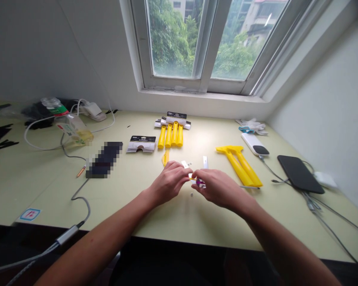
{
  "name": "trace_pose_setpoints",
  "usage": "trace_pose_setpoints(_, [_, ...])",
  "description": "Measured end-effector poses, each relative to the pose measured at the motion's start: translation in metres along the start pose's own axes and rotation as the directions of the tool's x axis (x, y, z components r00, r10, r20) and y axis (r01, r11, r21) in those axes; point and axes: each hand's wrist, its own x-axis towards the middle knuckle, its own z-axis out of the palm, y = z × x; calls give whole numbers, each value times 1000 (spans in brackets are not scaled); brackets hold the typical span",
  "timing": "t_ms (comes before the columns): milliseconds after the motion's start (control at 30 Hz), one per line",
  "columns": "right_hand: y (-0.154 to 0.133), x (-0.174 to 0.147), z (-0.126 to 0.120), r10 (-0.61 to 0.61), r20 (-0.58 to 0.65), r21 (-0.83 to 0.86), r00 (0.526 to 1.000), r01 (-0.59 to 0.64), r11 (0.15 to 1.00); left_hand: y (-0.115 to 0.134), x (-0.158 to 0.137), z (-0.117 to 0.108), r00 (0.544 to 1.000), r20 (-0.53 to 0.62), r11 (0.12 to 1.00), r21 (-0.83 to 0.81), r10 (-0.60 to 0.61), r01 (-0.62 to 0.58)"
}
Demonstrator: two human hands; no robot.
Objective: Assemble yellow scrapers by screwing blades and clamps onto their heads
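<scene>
My left hand (173, 180) is closed, its fingertips pinching a small yellow piece (192, 178) over the table. My right hand (216, 186) is closed on a rounded purple-and-white striped object (201, 182) touching or close to that piece; fingers hide most of both. Just beyond my hands lie a flat metal blade (205, 162), a second pale metal plate (184, 164) and small nuts (189, 163). Another nut (191, 194) sits nearer me. A yellow flat part (166, 158) rests beyond my left hand. To the right are two yellow T-shaped scraper handles (240, 167).
Several packaged yellow handles (170, 135) stand at the back, beside a black-and-white card (141, 144). On the left are a dark phone-like slab (106, 159), a bottle (74, 127) and cables. Rightward lie a white power bank (254, 143), a black phone (300, 173) and gloves (253, 126).
</scene>
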Motion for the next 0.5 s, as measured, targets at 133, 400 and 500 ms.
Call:
trace_pose_setpoints(133, [-2,1,-3,46,-14,-23,999,-46,999,3,2,0,998,-53,998,-68,-20,17])
trace_pose_setpoints(400, [38,-1,-23,346,-18,-77,938,-346,935,5,-2,-8,975,40,976,10,-217,217])
trace_pose_setpoints(500, [51,0,-22,382,-1,-72,924,-381,922,6,-6,-7,940,254,974,77,-226,213])
